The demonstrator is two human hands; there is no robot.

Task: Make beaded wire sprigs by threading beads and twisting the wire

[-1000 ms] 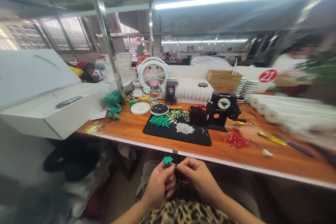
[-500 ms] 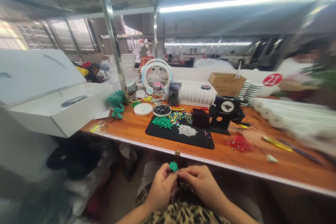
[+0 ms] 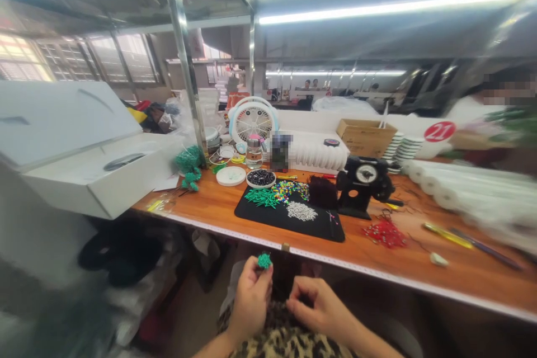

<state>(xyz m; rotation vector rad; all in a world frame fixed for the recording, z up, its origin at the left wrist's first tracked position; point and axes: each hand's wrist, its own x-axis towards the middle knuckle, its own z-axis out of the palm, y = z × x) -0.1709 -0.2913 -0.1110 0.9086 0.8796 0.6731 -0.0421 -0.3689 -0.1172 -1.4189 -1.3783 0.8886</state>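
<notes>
Between the thumb and fingers of my left hand (image 3: 252,295) is a small green beaded cluster (image 3: 264,260), held just below the table's front edge. To its right, my right hand (image 3: 315,306) is closed in a pinch; what it holds, if anything, is too small to make out. Beyond both hands lies a black mat (image 3: 310,229) bearing green sticks (image 3: 262,197), multicoloured beads (image 3: 289,191), silver beads (image 3: 301,211) and a dark thread bundle (image 3: 322,192). A dish of black beads (image 3: 260,179) touches the mat's back edge.
A black hand-cranked device (image 3: 364,184) stands right of the mat, near red beaded pieces (image 3: 386,233). An open white box (image 3: 79,173) is at left, a white fan (image 3: 253,121) behind. Another person is at the far right.
My hands have drawn apart: the left has moved left with the green cluster, the right lies a little lower, away from it. The whole view has shifted slightly.
</notes>
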